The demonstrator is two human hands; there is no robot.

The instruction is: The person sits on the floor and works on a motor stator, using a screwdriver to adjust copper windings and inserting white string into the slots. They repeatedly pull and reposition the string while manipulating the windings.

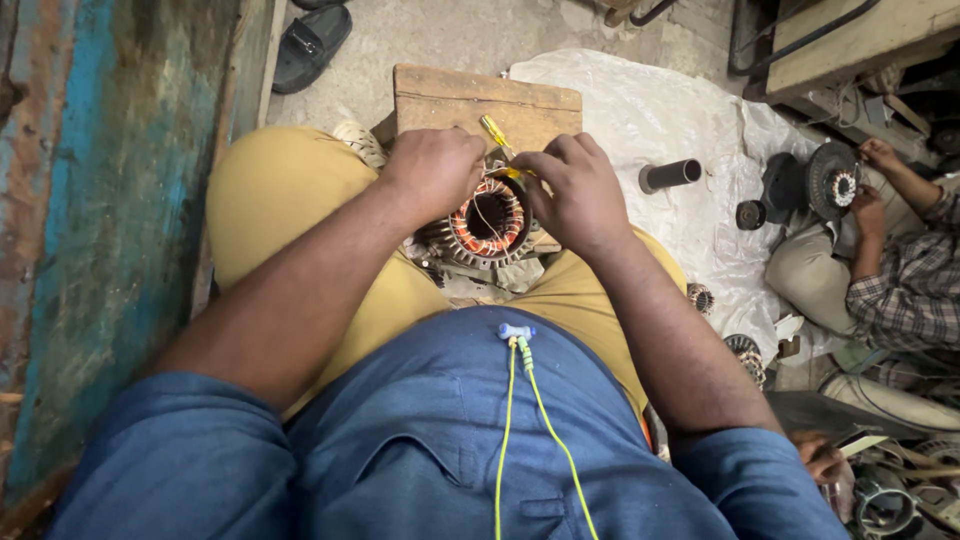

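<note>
A round metal motor stator (488,222) with copper windings sits between my knees, in front of a small wooden block (486,102). My left hand (434,170) is curled over the stator's left rim and grips it. My right hand (575,190) rests on the right rim, fingers closed on a yellow-handled tool (497,135) that sticks up between both hands toward the block. A thin wire crosses the stator's opening. My fingertips are hidden behind my knuckles.
A white plastic sheet (650,110) on the floor carries a short dark pipe (670,175) and small metal parts. Another person (890,270) in a checked shirt sits at right handling a stator (832,180). A blue-painted wall (90,200) runs along the left; a black sandal (310,42) lies beyond.
</note>
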